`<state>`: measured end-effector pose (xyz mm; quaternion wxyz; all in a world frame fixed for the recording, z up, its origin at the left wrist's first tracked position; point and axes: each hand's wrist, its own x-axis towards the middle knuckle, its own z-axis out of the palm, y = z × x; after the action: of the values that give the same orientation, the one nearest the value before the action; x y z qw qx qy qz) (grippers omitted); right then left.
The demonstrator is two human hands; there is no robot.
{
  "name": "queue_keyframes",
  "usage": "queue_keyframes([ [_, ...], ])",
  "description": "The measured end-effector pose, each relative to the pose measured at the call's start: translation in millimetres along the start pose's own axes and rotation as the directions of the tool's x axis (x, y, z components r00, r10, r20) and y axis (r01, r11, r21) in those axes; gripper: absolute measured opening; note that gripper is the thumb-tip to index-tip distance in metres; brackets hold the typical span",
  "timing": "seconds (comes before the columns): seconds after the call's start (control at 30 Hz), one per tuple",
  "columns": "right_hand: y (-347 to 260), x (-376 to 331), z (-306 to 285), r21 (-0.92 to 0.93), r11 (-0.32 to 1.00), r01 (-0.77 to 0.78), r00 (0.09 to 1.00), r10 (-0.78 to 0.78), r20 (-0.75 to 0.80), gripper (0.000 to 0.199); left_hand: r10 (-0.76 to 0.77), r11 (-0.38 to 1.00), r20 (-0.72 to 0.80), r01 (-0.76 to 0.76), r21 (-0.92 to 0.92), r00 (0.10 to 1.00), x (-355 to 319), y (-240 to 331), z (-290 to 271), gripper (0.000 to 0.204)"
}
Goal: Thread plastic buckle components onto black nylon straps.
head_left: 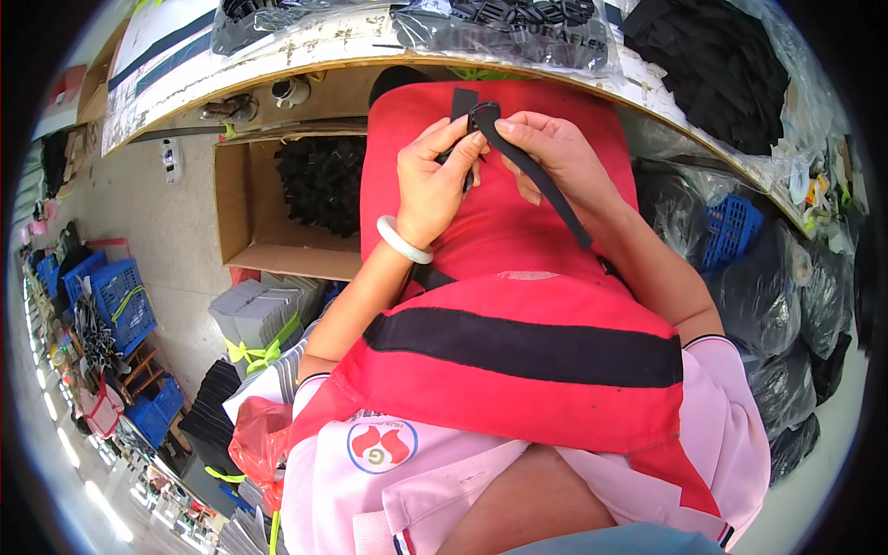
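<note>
A red fabric piece with a broad black band (518,305) lies across my lap and reaches up under the table edge. A black webbing strap (546,190) runs diagonally over it, with a small black plastic buckle (482,116) at its upper end. My left hand (435,176), a pale bangle on its wrist, pinches the strap just below the buckle. My right hand (555,148) grips the strap at the buckle from the other side. Both hands meet at the buckle, above the red fabric.
A worktable (305,51) curves across the top, carrying clear bags of black buckles (518,23). Beneath it stands a cardboard box of black parts (319,180). Black bags (786,305) and a blue crate (731,227) sit on the right; blue crates (120,296) and bundled grey stacks (259,314) on the left.
</note>
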<state>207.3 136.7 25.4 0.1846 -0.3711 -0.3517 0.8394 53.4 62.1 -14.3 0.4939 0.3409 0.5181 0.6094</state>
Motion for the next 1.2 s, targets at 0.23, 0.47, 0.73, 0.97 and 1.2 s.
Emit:
queue_keyframes([
  [0.23, 4.0, 9.4, 2.5, 0.142, 0.985, 0.094, 0.995, -0.098, 0.021, 0.023, 0.203, 0.951, 0.014, -0.201, 0.234, 0.979, 2.9, -12.5, -6.2, 0.020],
  [0.47, 4.0, 12.8, -10.0, -0.062, 0.998, -0.001, 1.000, 0.001, -0.009, 0.024, -0.042, 0.984, 0.041, 0.034, 0.177, 0.998, -0.8, -2.2, -16.1, 0.013],
  [0.73, 21.5, 11.5, -4.6, -0.535, 0.624, 0.569, 0.776, -0.623, 0.098, 0.015, -0.412, 0.848, 0.014, 0.389, -0.358, 0.911, 1.9, 3.3, -12.8, 0.020],
  [0.97, -3.8, -4.9, 7.3, -0.391, 0.889, 0.237, 0.945, -0.305, -0.121, 0.013, -0.250, 0.957, -0.093, 0.231, -0.175, 0.964, 2.8, 2.2, -10.7, 0.019],
  [1.2, 8.6, 1.8, 3.9, -0.332, 0.931, 0.153, 0.970, -0.206, -0.132, 0.022, -0.047, 0.999, -0.108, 0.048, 0.008, 0.993, -6.2, 2.6, -5.7, 0.015],
])
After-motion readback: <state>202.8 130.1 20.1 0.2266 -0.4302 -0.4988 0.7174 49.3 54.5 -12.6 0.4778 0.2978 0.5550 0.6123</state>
